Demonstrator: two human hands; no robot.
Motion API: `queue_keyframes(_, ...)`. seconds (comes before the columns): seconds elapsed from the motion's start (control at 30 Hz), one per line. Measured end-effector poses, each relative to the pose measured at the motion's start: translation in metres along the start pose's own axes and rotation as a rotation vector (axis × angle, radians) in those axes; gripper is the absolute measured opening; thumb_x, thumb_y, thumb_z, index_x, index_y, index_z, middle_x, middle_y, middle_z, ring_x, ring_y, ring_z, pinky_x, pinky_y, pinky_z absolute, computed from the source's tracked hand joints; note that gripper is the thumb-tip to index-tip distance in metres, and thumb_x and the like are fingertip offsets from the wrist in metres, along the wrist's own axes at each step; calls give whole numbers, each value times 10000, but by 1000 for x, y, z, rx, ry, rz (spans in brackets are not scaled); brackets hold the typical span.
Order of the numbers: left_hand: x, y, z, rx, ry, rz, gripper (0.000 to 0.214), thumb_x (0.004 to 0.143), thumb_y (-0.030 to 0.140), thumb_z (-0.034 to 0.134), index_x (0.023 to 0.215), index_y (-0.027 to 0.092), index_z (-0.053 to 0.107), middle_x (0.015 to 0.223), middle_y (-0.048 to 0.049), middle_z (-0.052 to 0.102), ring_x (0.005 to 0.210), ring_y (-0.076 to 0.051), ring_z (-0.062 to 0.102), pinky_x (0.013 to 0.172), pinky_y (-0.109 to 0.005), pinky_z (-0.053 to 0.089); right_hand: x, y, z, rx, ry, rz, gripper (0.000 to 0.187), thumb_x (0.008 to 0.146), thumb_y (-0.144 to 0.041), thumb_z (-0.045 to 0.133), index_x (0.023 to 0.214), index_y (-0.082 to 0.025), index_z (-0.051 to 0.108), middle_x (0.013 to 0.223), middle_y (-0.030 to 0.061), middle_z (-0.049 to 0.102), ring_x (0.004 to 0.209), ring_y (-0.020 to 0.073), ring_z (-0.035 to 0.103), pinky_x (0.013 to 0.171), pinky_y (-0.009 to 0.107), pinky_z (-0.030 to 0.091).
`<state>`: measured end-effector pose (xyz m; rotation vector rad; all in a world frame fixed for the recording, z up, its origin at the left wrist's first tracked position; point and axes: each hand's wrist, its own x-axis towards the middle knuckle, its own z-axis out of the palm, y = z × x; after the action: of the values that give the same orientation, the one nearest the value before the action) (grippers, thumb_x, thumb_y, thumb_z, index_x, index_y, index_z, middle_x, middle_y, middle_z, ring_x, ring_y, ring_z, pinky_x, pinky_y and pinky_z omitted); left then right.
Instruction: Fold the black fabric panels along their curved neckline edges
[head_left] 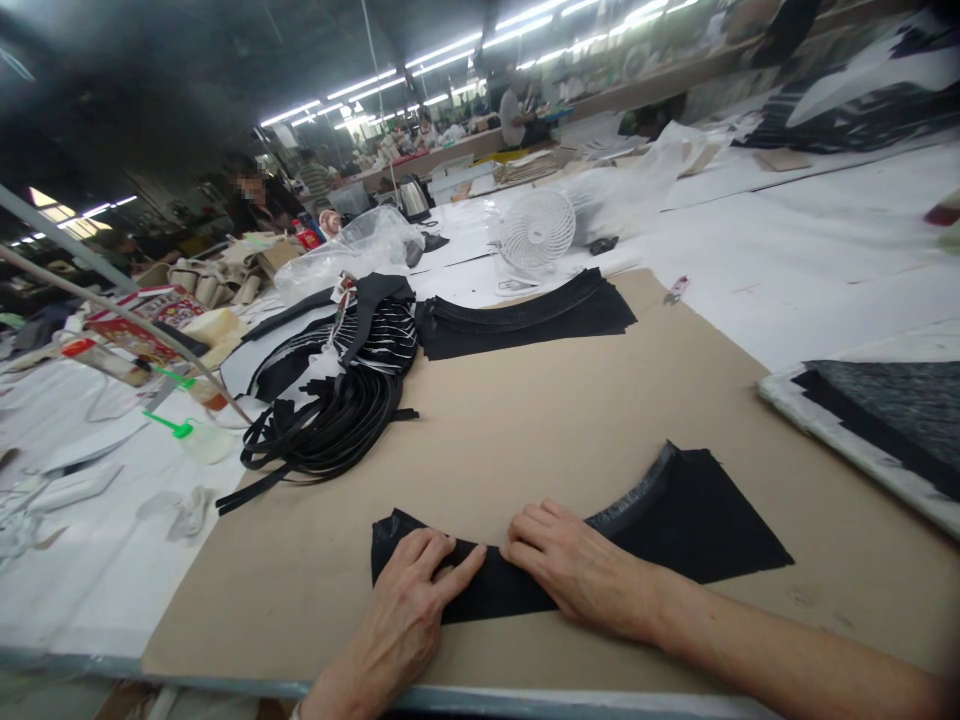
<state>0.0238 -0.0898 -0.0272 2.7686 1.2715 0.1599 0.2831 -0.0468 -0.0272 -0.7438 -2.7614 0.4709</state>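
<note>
A black fabric piece (502,588) with a curved upper edge lies across the front of the brown board. Along its right-hand curve runs a shiny dark strip (637,490). My left hand (416,590) presses on the left part of the curve, fingers bent at the edge and thumb pointing right. Close beside it, my right hand (559,560) has its fingers bunched together on the middle of the same edge. The fingertips of both hands grip the fabric there; what lies under them is hidden. A similar stack of curved black pieces (525,320) lies farther back.
Coiled black strips (330,420) lie on the left of the brown board (480,430). A white fan (536,232) stands behind. Green-nozzled bottles (199,440) are at left. A pale slab (810,415) with dark cloth lies at right. People sit in the background.
</note>
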Motion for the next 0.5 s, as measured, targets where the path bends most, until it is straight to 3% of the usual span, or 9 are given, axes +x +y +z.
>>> queue_keyframes(0.5,1,8,8,139,40,21,661,819,9,390,1408,305,425,1152,-98,527,1109,-243,481,997,-492,424,-9,4,-5,-25,14,-29,180,891,-85,464,988,-158,597,948,64,567,886,197,461,818,343,362)
